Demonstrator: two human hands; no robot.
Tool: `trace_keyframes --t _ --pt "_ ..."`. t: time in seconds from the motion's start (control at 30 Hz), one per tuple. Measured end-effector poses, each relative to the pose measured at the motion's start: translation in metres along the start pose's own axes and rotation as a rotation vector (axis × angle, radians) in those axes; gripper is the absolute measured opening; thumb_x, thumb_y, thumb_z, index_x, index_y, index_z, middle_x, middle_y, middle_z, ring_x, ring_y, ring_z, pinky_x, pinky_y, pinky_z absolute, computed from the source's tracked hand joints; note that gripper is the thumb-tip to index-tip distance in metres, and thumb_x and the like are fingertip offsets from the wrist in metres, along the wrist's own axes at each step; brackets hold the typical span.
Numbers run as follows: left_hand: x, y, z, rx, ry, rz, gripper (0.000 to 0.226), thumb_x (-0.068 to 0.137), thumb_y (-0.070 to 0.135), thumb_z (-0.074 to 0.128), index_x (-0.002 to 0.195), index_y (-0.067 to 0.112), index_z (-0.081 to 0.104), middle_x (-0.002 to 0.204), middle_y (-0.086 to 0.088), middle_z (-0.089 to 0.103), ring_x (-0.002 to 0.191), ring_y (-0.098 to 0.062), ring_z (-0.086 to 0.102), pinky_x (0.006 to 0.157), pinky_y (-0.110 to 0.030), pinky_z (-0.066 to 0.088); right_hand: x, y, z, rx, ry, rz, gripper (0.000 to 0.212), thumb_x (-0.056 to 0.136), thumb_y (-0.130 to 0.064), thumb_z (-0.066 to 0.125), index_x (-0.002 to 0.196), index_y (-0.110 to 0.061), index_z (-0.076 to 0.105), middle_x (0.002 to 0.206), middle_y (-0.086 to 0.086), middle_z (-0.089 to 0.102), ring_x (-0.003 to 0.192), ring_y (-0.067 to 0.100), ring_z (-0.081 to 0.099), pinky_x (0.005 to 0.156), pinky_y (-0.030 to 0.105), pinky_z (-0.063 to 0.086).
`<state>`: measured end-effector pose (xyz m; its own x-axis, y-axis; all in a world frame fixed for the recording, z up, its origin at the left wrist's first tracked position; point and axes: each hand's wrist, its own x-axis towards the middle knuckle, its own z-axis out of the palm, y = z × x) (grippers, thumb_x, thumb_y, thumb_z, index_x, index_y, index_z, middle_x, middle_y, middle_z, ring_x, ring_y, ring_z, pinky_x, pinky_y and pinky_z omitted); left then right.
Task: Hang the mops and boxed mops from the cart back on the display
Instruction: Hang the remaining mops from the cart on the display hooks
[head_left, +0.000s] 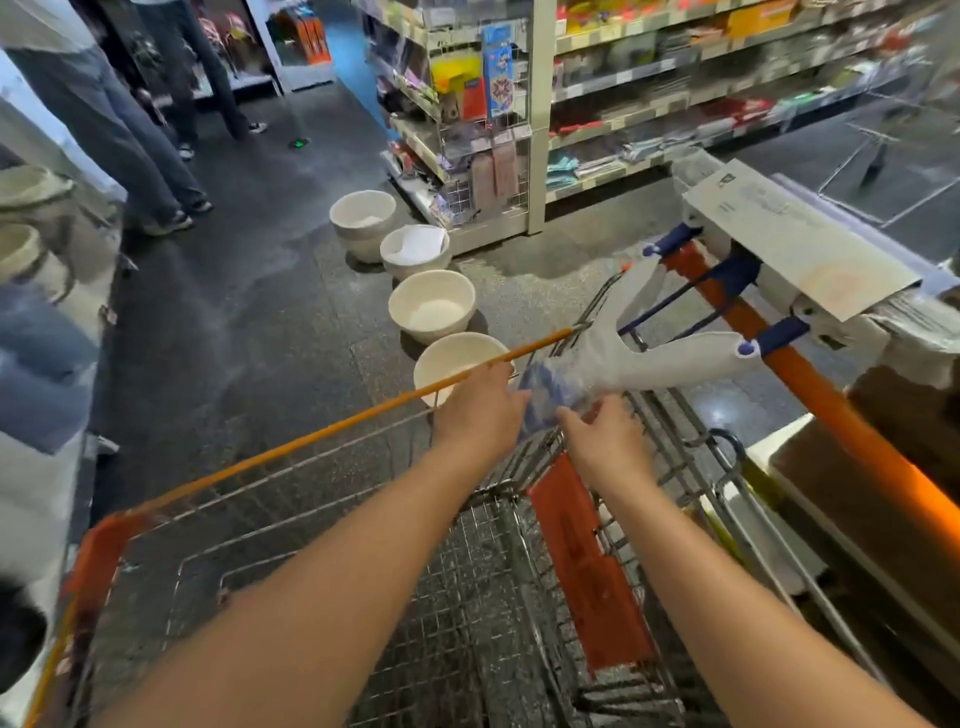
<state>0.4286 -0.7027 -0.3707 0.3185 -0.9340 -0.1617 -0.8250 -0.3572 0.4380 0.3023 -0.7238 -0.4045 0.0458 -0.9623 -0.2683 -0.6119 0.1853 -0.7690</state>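
Note:
A wire shopping cart (322, 483) with orange trim fills the lower view. Over its far right corner lies a mop (670, 358) with a grey forked head, blue fittings and an orange handle (810, 384) running toward the lower right. Its near end is wrapped in clear and blue plastic (550, 384). My left hand (478, 410) grips that wrapped end from the left. My right hand (608, 441) touches it from the right with fingers curled on the plastic. A pale long mop box (800, 244) rests across the mop at upper right.
Several white bowls (431, 306) stand in a row on the dark floor ahead of the cart. A shelf unit (483, 130) with hanging goods is beyond them. People's legs (135, 140) stand at upper left. Cardboard boxes (893, 467) sit at right.

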Motion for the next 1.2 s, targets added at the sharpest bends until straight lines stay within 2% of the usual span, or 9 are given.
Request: trace_keyframes --t 0.2,0.37,0.53,0.67,0.83,0.93,1.03,1.1,1.2 --pt "0.033 -0.008 0.035 -0.170 -0.067 -0.006 0.040 0.099 0.033 0.047 0.133 0.011 0.049 0.135 -0.013 0.053 0.124 -0.033 0.049 0.099 -0.045 0.042 0.028 0.013 0.022 0.140 -0.005 0.086 0.045 0.092 -0.037 0.058 0.125 -0.007 0.053 0.121 0.009 0.062 0.110 0.029 0.058 0.078 0.030 0.040" --pt "0.050 -0.020 0.056 -0.420 -0.123 -0.087 0.024 0.098 0.035 0.049 0.106 0.015 0.061 0.100 -0.005 0.066 0.097 -0.027 0.062 0.087 -0.040 0.050 0.034 0.019 0.035 0.233 -0.025 0.084 0.027 0.092 -0.038 0.057 0.103 -0.013 0.056 0.095 0.001 0.060 0.088 0.020 0.055 0.071 0.029 0.037" --pt "0.053 -0.025 0.065 -0.639 -0.205 -0.202 0.028 0.097 0.038 0.050 0.107 0.015 0.060 0.088 0.001 0.061 0.083 -0.019 0.059 0.076 -0.035 0.049 0.035 0.023 0.043 0.419 -0.011 0.069 0.015 0.094 -0.032 0.057 0.100 -0.019 0.059 0.085 -0.006 0.059 0.072 0.006 0.053 0.057 0.022 0.037" --pt "0.049 -0.026 0.060 -0.704 -0.205 -0.197 0.017 0.098 0.031 0.052 0.088 0.017 0.053 0.077 0.001 0.058 0.068 -0.014 0.056 0.052 -0.022 0.041 0.032 0.028 0.052 0.572 0.006 0.106 0.005 0.094 -0.027 0.057 0.090 -0.024 0.059 0.095 0.001 0.067 0.090 0.020 0.064 0.079 0.041 0.054" --pt "0.035 -0.019 0.039 -0.771 -0.022 -0.150 0.022 0.095 0.035 0.055 0.080 0.019 0.052 0.074 0.000 0.059 0.067 -0.016 0.054 0.065 -0.031 0.043 0.018 0.006 0.042 0.742 -0.002 0.018 0.008 0.094 -0.020 0.059 0.086 -0.022 0.059 0.086 0.000 0.068 0.082 0.019 0.064 0.074 0.036 0.052" --pt "0.023 -0.008 0.005 -0.860 0.082 -0.124 0.035 0.083 0.057 0.055 0.083 0.021 0.056 0.085 -0.008 0.066 0.078 -0.027 0.063 0.079 -0.046 0.051 0.008 -0.029 0.022 0.844 -0.024 -0.096 0.005 0.094 -0.017 0.058 0.093 -0.020 0.063 0.086 -0.004 0.070 0.077 0.008 0.068 0.064 0.020 0.053" --pt "0.005 0.009 -0.037 -0.958 0.241 -0.082 0.040 0.079 0.058 0.054 0.088 0.019 0.060 0.091 -0.012 0.069 0.089 -0.033 0.066 0.087 -0.053 0.052 -0.006 -0.072 0.003 0.948 -0.060 -0.178 0.012 0.094 -0.014 0.056 0.094 -0.023 0.064 0.087 -0.007 0.071 0.079 0.008 0.068 0.062 0.021 0.054" --pt "-0.010 0.019 -0.065 -1.015 0.340 -0.082 0.043 0.070 0.063 0.052 0.080 0.021 0.057 0.084 -0.008 0.067 0.082 -0.030 0.064 0.082 -0.050 0.052 -0.018 -0.101 -0.006 1.000 -0.079 -0.235 0.013 0.094 -0.012 0.056 0.091 -0.022 0.064 0.086 -0.005 0.070 0.076 0.009 0.067 0.059 0.026 0.053" --pt "-0.036 0.024 -0.102 -1.191 0.469 -0.068 0.029 0.077 0.052 0.056 0.067 0.025 0.056 0.062 0.004 0.058 0.061 -0.019 0.054 0.062 -0.039 0.041 -0.040 -0.141 -0.014 0.990 -0.120 -0.344 0.015 0.092 -0.012 0.058 0.086 -0.023 0.067 0.088 -0.001 0.071 0.084 0.018 0.067 0.074 0.039 0.055"
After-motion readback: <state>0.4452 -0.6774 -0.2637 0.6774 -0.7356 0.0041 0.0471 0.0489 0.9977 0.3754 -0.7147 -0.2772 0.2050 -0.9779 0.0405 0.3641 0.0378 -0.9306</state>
